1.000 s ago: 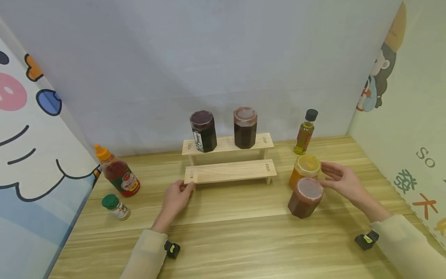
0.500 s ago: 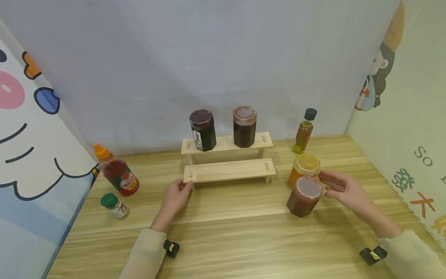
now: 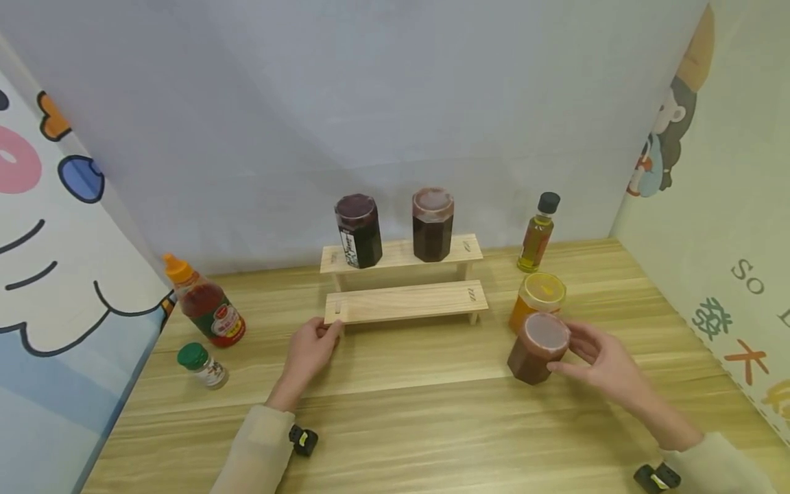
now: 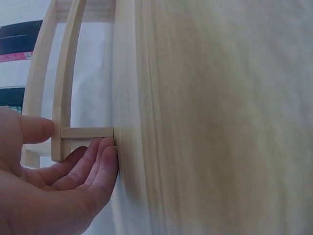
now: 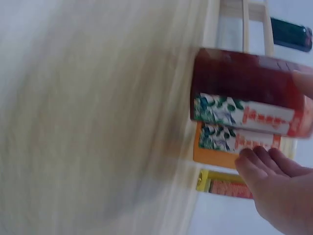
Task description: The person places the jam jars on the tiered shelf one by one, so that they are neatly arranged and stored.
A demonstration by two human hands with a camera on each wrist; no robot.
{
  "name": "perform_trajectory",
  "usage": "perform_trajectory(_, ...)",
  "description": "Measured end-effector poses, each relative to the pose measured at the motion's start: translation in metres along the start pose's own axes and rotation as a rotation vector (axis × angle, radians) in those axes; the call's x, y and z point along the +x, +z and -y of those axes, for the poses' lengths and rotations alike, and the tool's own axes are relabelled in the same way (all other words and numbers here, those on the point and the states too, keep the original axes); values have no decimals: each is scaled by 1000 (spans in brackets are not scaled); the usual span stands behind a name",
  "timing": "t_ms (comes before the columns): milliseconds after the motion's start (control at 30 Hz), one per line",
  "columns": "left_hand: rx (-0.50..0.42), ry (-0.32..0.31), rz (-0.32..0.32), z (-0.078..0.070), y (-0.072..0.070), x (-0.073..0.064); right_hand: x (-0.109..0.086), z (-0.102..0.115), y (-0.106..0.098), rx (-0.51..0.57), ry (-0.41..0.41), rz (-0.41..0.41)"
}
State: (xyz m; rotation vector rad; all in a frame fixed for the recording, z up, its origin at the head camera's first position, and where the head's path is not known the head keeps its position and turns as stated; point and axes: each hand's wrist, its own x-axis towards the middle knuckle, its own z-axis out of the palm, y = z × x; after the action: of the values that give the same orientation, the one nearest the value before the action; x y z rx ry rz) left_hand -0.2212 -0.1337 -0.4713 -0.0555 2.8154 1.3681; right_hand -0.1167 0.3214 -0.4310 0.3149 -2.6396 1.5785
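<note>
My left hand (image 3: 313,348) pinches the left front end of a two-step wooden rack (image 3: 407,303), its thumb against the lower board and its curled fingers by the short leg (image 4: 87,132). At the right, my right hand (image 3: 601,363) reaches around a dark red jam jar (image 3: 534,360) that stands upright on the table. The thumb overlaps the jar's near side, while the fingers (image 5: 264,164) spread behind it, apart from its labelled side in the right wrist view. Directly behind is a yellow-orange jar (image 3: 526,310). Two dark jam jars (image 3: 364,237) stand on the rack's upper step.
A small oil bottle (image 3: 537,237) stands behind the yellow-orange jar. On the left are a red sauce bottle (image 3: 212,309) with an orange cap and a green-lidded spice jar (image 3: 204,367). A pale wall (image 3: 370,103) closes off the back of the wood-grain table (image 3: 420,432).
My right hand has left the yellow-orange jar, drawn back, then come forward to the dark red jar in front. The left hand stays at the rack.
</note>
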Motion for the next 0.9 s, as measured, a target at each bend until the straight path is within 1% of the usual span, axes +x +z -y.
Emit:
perform_trajectory(100, 4, 3, -4, 0, 0, 0, 0, -2, 5, -36, 16, -39)
perform_trajectory(167, 5, 5, -4, 0, 0, 0, 0, -3, 7, -22, 19, -47)
perform_trajectory(333, -5, -8, -4, 0, -1, -1, 1, -5, 15, 40, 56, -60)
perform_trajectory(467, 0, -9, -7, 0, -1, -1, 3, -8, 21, 52, 64, -83)
perform_trajectory(900, 0, -12, 10, 1, -1, 0, 5, -10, 25, 45, 86, -119)
